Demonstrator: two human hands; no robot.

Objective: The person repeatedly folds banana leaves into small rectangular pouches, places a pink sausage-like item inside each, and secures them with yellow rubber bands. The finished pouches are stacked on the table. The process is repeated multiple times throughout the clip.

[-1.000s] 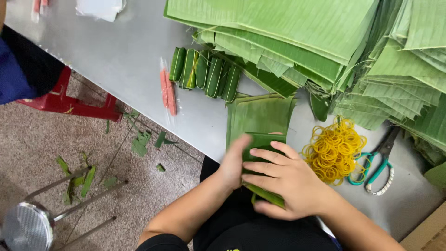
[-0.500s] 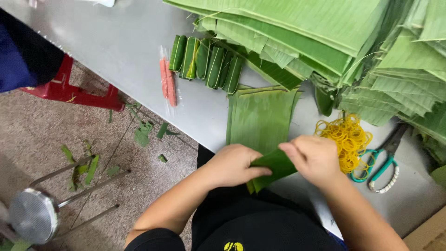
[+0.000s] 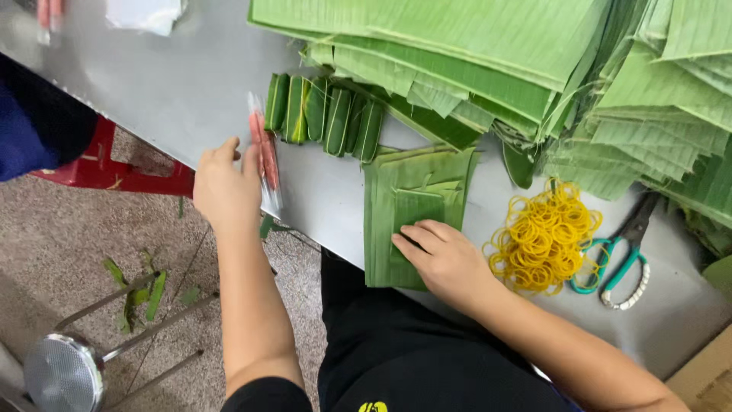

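Note:
My right hand (image 3: 444,259) lies flat on a small stack of cut banana-leaf pieces (image 3: 412,206) at the near edge of the grey table (image 3: 168,84), fingers spread over a smaller folded leaf square. My left hand (image 3: 226,187) reaches out to the left, its fingers touching a clear-wrapped pink sausage stick (image 3: 263,149) near the table edge. Whether it grips the stick I cannot tell. A row of several finished leaf-wrapped rolls (image 3: 324,114) lies just beyond.
Big piles of banana leaves (image 3: 488,46) cover the far and right side. A heap of yellow rubber bands (image 3: 543,236) and teal-handled scissors (image 3: 621,255) lie to the right. Another person's hand (image 3: 49,15) is at top left. A red stool (image 3: 114,172) and metal stool (image 3: 53,374) stand on the floor.
My left hand left the leaf stack and reached left to the sausage stick. My right hand moved back onto the leaf stack and now presses it flat.

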